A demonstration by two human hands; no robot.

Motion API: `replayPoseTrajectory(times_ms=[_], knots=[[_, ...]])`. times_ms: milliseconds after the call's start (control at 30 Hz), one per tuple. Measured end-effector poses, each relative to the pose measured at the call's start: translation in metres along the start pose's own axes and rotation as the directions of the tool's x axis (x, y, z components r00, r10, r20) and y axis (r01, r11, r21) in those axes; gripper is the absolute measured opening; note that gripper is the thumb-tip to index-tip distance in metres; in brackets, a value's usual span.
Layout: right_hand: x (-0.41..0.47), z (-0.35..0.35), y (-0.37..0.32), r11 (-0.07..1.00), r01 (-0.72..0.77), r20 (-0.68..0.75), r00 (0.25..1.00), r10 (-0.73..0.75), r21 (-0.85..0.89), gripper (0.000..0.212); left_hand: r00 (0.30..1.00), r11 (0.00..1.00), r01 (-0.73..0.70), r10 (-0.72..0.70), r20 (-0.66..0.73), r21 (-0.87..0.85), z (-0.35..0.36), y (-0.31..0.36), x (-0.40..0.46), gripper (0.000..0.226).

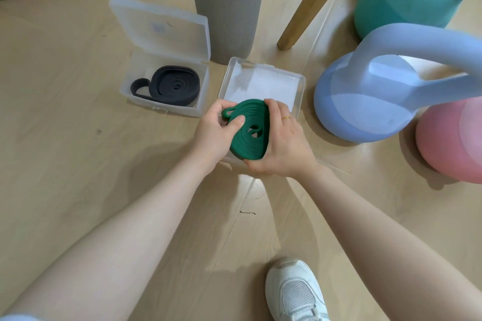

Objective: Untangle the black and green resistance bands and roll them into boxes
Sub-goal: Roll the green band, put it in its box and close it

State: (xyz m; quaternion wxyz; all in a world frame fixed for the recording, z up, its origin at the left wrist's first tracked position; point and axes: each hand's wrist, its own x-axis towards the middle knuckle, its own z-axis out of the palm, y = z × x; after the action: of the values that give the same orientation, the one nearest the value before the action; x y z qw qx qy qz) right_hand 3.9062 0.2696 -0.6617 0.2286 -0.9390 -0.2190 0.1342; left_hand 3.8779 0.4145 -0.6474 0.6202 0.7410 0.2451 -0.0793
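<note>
Green coil held just above its open box — the drop is straight down and slightly forward.

On the floor (78,164) stand three kettlebells (386,91), then two clear boxes: the left box (167,109) already holds the rolled black band (167,85), while the right box (263,81) lies behind and under the hands. One green band (247,130) — left hand (216,135) and right hand (281,146) both grip its rim, equally near.
</note>
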Motion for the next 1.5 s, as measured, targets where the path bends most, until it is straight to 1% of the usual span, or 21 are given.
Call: replayPoseTrajectory(times_ms=[100,167,267,333,400,500,567,667,733,800,900,967,1033,1100,1167,1200,1233,1333,1367,1433,1500], knots=[[0.0,0.009,0.008,0.999,-0.023,0.067,0.997,0.025,-0.026,0.117,0.995,0.994,-0.007,-0.005,0.104,0.112,-0.001,-0.009,0.006,0.018],[-0.004,0.017,0.012,0.999,-0.051,0.079,0.996,0.052,-0.014,0.119,0.982,0.986,0.007,-0.038,0.185,0.168,-0.003,-0.014,0.007,0.025],[-0.014,0.028,0.005,0.992,-0.123,0.055,0.991,0.121,0.032,0.124,0.958,0.984,0.048,-0.094,0.27,0.172,-0.005,-0.017,0.008,0.043],[-0.016,0.026,0.001,0.985,-0.158,0.121,0.982,0.148,0.073,0.134,0.953,0.978,0.012,-0.075,0.293,0.21,-0.006,-0.015,0.013,0.047],[-0.015,0.017,0.009,0.996,-0.085,0.198,0.977,0.079,0.023,0.138,0.948,0.968,-0.033,-0.048,0.313,0.249,-0.008,-0.01,0.022,0.046],[-0.011,-0.003,0.024,0.982,0.141,0.246,0.963,-0.107,-0.123,0.127,0.907,0.95,-0.08,-0.057,0.418,0.303,-0.011,-0.004,0.036,0.045],[-0.007,-0.004,0.029,0.954,0.251,0.308,0.932,-0.192,-0.165,0.122,0.867,0.959,-0.061,-0.087,0.491,0.278,-0.009,-0.005,0.04,0.045],[-0.005,0.009,0.028,0.949,0.26,0.285,0.937,-0.203,-0.178,0.125,0.85,0.988,-0.004,-0.077,0.521,0.152,-0.005,-0.01,0.037,0.045],[-0.009,0.016,0.028,0.951,0.248,0.226,0.952,-0.204,-0.187,0.12,0.852,0.992,0.004,-0.068,0.52,0.124,-0.004,-0.015,0.036,0.045],[-0.012,0.017,0.027,0.957,0.237,0.172,0.963,-0.208,-0.17,0.115,0.849,0.992,-0.006,-0.062,0.525,0.125,-0.006,-0.018,0.035,0.044],[-0.013,0.018,0.025,0.962,0.221,0.183,0.964,-0.192,-0.157,0.114,0.85,0.976,-0.059,-0.06,0.524,0.208,-0.006,-0.021,0.031,0.045],[-0.012,0.02,0.024,0.963,0.216,0.197,0.963,-0.184,-0.159,0.113,0.88,0.934,-0.128,-0.048,0.473,0.333,-0.006,-0.027,0.028,0.051],[-0.012,0.022,0.024,0.958,0.225,0.208,0.96,-0.187,-0.177,0.112,0.899,0.849,-0.226,-0.008,0.438,0.478,-0.008,-0.035,0.025,0.056],[-0.014,0.024,0.023,0.956,0.228,0.216,0.958,-0.187,-0.182,0.111,0.895,0.748,-0.328,0.05,0.443,0.577,-0.008,-0.041,0.022,0.057],[-0.015,0.026,0.023,0.957,0.223,0.223,0.958,-0.18,-0.185,0.111,0.883,0.605,-0.429,0.123,0.453,0.671,-0.007,-0.044,0.019,0.059],[-0.016,0.025,0.023,0.956,0.223,0.228,0.957,-0.178,-0.19,0.112,0.87,0.537,-0.473,0.157,0.468,0.699,-0.006,-0.043,0.018,0.059],[-0.016,0.025,0.024,0.954,0.226,0.236,0.955,-0.177,-0.199,0.114,0.853,0.505,-0.505,0.169,0.494,0.7,-0.008,-0.041,0.019,0.062],[-0.016,0.022,0.023,0.947,0.225,0.261,0.951,-0.162,-0.231,0.12,0.792,0.571,-0.528,0.065,0.607,0.629,-0.019,-0.032,0.023,0.085],[-0.015,0.021,0.022,0.944,0.221,0.266,0.952,-0.154,-0.245,0.12,0.767,0.565,-0.537,0.018,0.641,0.626,-0.023,-0.029,0.025,0.096],[-0.016,0.02,0.019,0.93,0.214,0.288,0.949,-0.126,-0.298,0.119,0.733,0.504,-0.569,-0.047,0.678,0.65,-0.029,-0.025,0.025,0.109],[-0.016,0.02,0.018,0.906,0.217,0.299,0.948,-0.107,-0.363,0.117,0.727,0.442,-0.587,-0.081,0.682,0.678,-0.03,-0.024,0.023,0.11]])
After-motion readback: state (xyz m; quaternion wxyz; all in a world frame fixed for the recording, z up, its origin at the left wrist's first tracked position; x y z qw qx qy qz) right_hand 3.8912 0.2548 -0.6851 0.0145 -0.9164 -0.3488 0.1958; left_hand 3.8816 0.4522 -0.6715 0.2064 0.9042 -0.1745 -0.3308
